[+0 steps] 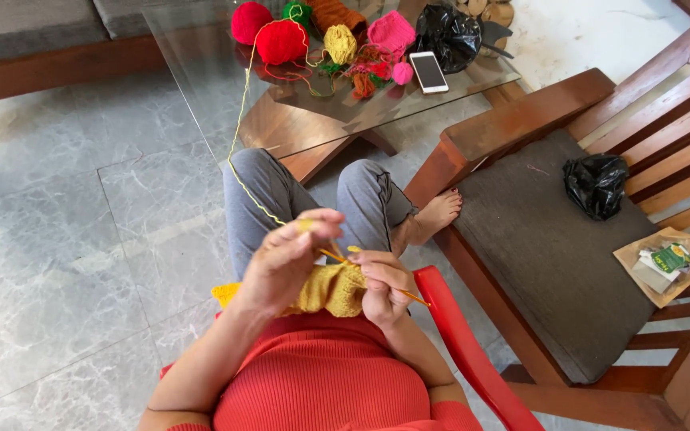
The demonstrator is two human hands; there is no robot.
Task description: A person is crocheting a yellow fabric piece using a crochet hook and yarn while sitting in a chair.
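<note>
Crochet work sits in the lap of a person in a red ribbed top and grey trousers, seated on a red plastic chair [461, 335]. The left hand [289, 259] is raised with its fingers curled, pinching the yellow-green yarn strand [241, 120] between thumb and forefinger just above the mustard-yellow crocheted piece [333, 289]. The right hand [383, 286] is closed around a thin yellow crochet hook [409, 296], whose shaft crosses from the piece out past the knuckles; the same hand presses against the right edge of the piece. The strand runs up from the left hand, over the left knee, to the glass worktop [201, 56] ahead. On that worktop lie several yarn balls: two red ones, of which the nearer red ball [281, 41] lies by the strand, a yellow ball [340, 43], a pink ball [391, 32], plus a white phone [428, 72] and a black plastic bag [449, 33]. To the right stands a wooden bench with a grey cushion [545, 239], carrying another black bag [596, 185].
</note>
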